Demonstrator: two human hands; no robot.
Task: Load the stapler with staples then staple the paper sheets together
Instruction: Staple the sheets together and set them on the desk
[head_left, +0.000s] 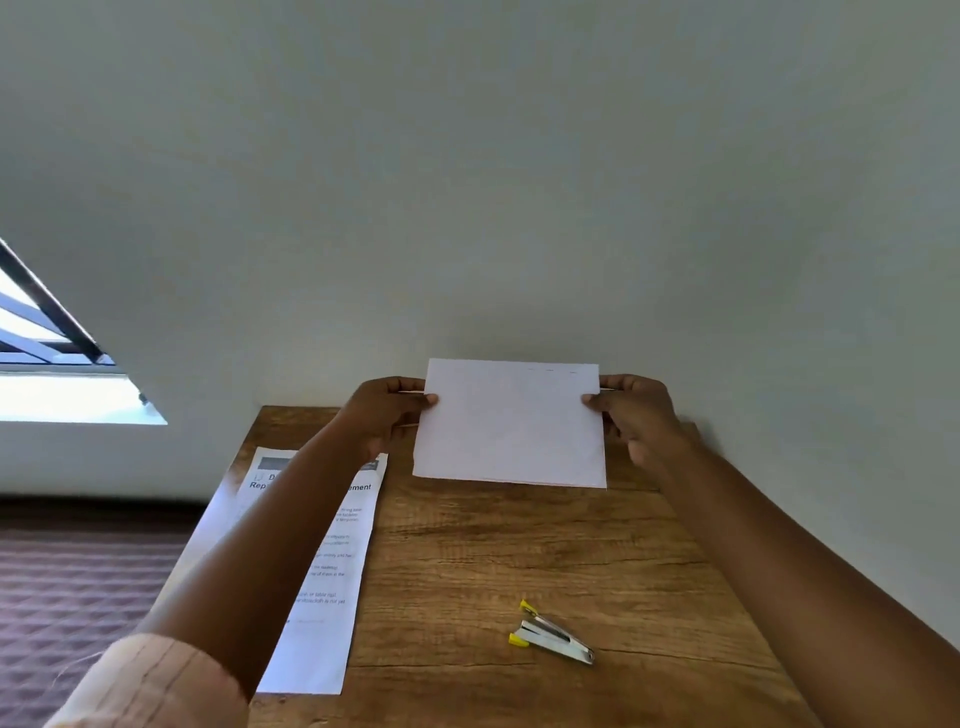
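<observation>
A stack of white paper sheets (511, 423) stands upright on its lower edge at the far end of the wooden table (467, 561). My left hand (387, 410) pinches the stack's left edge and my right hand (631, 413) pinches its right edge, thumbs on the front face. A small metal stapler with yellow ends (550, 633) lies on the table nearer to me, right of centre, apart from both hands. Whether it holds staples cannot be seen.
A printed sheet (332, 571) lies flat along the table's left side, partly under my left forearm. A white wall rises right behind the table and along its right side. A window (47, 364) and patterned carpet (78, 597) are on the left.
</observation>
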